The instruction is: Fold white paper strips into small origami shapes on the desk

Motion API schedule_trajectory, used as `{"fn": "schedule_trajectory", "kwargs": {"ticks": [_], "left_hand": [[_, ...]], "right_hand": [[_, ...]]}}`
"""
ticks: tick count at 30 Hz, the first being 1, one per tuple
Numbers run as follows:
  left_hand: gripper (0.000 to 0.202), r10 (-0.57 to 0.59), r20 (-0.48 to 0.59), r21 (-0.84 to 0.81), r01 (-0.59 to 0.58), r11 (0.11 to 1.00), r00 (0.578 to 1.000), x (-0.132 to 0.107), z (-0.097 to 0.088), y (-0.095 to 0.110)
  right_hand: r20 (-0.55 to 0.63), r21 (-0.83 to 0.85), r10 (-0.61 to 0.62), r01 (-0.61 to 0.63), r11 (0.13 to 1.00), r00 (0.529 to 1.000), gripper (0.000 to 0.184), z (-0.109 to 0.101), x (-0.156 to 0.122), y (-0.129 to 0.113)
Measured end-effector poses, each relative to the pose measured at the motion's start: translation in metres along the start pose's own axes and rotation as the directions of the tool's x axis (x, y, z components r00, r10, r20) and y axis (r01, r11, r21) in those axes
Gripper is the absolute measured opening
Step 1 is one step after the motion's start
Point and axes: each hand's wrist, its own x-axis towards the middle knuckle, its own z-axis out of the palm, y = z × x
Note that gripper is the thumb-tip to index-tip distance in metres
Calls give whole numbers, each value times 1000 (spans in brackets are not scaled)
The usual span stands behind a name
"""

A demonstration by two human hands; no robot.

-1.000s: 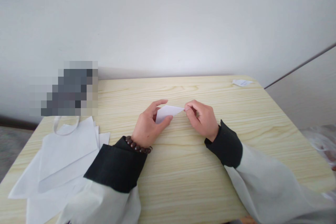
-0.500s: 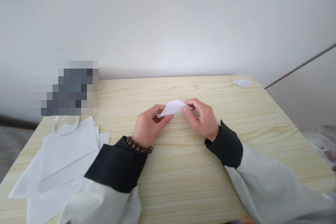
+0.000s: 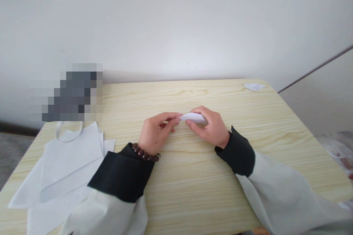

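A small piece of folded white paper (image 3: 196, 118) is held between both hands above the middle of the table. My left hand (image 3: 158, 130), with a dark bead bracelet at the wrist, pinches the paper's left tip between thumb and fingers. The fingers and thumb of my right hand (image 3: 211, 125) close round its right part and hide that end. The paper shows as a narrow, pointed strip, seen nearly edge-on.
White paper sheets (image 3: 71, 158) lie overlapped on the wooden table (image 3: 187, 191) at the left, a white loop (image 3: 58, 132) over their top edge. A pixelated dark object stands behind them. A small folded paper (image 3: 254, 87) lies at the far right corner, near the wall.
The folded paper has turned from a broad face to a narrower strip and shifted right. My left fingers have moved to its left tip, and my right hand wraps more of it.
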Motion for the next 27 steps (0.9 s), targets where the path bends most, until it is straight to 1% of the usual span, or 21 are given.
{"fn": "schedule_trajectory", "kwargs": {"ticks": [4,7,9,14,23,27], "left_hand": [[27,-1,-22,-36,0,999,1000,-1,0,-1],[24,52,-53,-58,-55,997,997,-1,1,-3],[23,92,-79,-24,-94,995,993,-1,1,-4],[18,130,-121,69,-123,990,984,-3,1,0],[14,208,-133,152,-187,971,969,-4,1,2],[14,236,-119,186,-212,959,965,-4,1,3]], "right_hand": [[17,5,-21,21,1000,1000,11,1,0,1],[42,31,-21,20,999,999,9,1,0,0],[47,49,-18,16,999,999,9,0,0,-1],[48,107,-40,35,994,998,6,-1,0,0],[26,128,-54,50,991,998,10,-1,-1,0],[22,118,-85,81,990,996,5,-1,-1,0]]}}
